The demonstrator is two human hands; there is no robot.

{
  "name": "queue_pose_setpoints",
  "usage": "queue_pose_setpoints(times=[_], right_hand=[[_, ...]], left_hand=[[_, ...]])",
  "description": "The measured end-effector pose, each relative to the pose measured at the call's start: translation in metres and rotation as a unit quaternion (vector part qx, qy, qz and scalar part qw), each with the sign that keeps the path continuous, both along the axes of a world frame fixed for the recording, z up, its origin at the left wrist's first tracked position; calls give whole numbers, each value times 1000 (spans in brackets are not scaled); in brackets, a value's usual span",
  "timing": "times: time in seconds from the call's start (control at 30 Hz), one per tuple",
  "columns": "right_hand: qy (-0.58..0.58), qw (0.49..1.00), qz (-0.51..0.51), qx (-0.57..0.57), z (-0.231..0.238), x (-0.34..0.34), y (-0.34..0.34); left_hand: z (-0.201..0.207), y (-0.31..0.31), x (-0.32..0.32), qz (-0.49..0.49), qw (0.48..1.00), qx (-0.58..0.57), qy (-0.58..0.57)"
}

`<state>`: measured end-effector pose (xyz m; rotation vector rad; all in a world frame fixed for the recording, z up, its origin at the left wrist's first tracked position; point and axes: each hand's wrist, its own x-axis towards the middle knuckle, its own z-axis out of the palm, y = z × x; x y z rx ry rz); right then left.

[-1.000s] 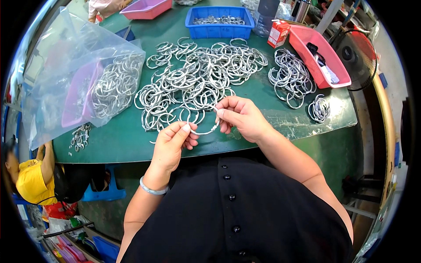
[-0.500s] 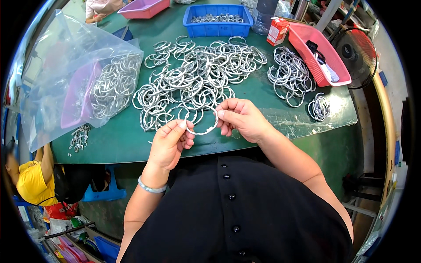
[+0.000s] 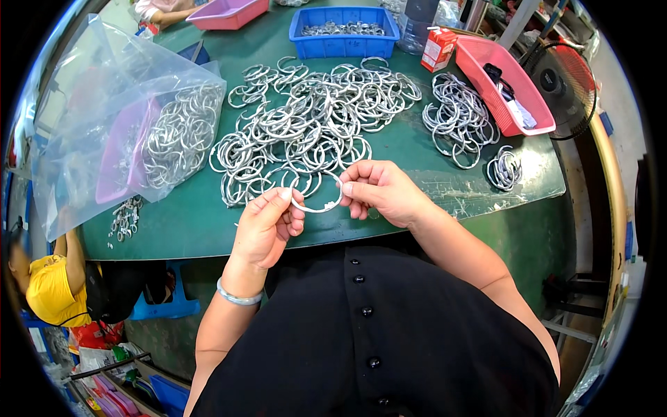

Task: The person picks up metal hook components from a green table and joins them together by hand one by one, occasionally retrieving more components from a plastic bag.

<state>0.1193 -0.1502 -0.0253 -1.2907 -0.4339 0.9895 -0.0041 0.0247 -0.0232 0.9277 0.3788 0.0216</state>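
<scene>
Between both hands I hold one silvery metal bangle (image 3: 316, 208), above the near edge of the green table. My left hand (image 3: 267, 226) pinches its left side between thumb and fingers. Its right side is gripped by my right hand (image 3: 375, 191), thumb on top and fingers curled under. A small whitish patch shows on the lower part of the ring. Just beyond my hands lies a large heap of similar bangles (image 3: 313, 118). A smaller heap of bangles (image 3: 458, 115) sits to the right, with a little cluster of bangles (image 3: 505, 169) nearer me.
At left, a clear plastic bag (image 3: 76, 125) holds more bangles, beside small metal pieces (image 3: 125, 219). A blue bin (image 3: 344, 47) stands at the back, a pink basket (image 3: 511, 115) and fan (image 3: 563, 90) at right. A person in yellow (image 3: 59, 288) sits at left; another person's arm (image 3: 170, 15) shows at the far edge.
My hands and the bangle have shifted very slightly left, with the grip unchanged. At the far edge, the other person's arm has moved to the right.
</scene>
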Motion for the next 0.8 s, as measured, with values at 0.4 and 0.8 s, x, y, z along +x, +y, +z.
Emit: queue_pose_setpoints(times=[0.4, 0.8], right_hand=[[-58, 998, 13, -30, 3, -3, -1], [-55, 998, -2, -11, 7, -5, -1]], left_hand=[[0, -1, -1, -3, 1000, 1, -7], [6, -8, -4, 20, 991, 127, -26]])
